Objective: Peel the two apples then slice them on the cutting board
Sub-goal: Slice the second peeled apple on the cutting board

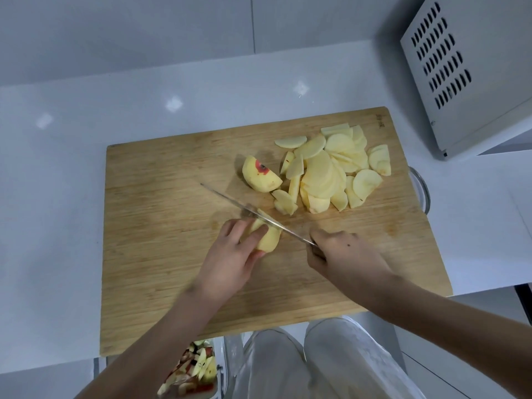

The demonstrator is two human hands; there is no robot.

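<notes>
A wooden cutting board lies on the white counter. My left hand grips a peeled apple piece near the board's middle, fingers curled over it. My right hand holds a knife by its handle, and the blade crosses the top of that piece, pointing up and left. Another peeled apple chunk with a red spot of skin lies farther back. A pile of several thin apple slices covers the board's far right part.
A white appliance with vent slots stands at the back right. A glass bowl's rim shows past the board's right edge. Below the counter's front edge, a container of apple peels sits by my knees.
</notes>
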